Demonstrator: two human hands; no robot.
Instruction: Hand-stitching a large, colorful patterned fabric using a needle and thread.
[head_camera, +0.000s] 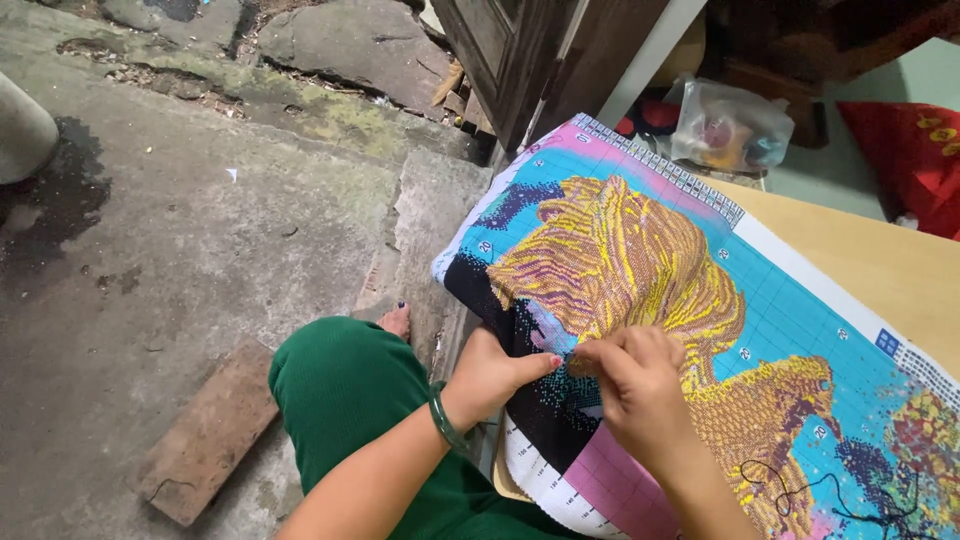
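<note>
Woven canvas (700, 290) (gridded, stitched), L hand (497, 372) + R hand (632, 385) pinching.

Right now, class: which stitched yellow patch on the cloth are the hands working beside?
The big upper yellow patch, mid-cloth. Both the left hand and right hand meet at its lower edge; the smaller yellow patch lies further right, untouched.

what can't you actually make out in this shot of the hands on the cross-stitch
All in the head view:
- Needle: too small, hidden in the pinched fingertips of the right hand.
- Left hand: its fingers curl under the cross-stitch canvas, so its grip is hidden.
- Canvas: cut off by the right and bottom edges.
- Plastic bag: contents blurred.
- Dark thread: its end runs out of frame.
</note>
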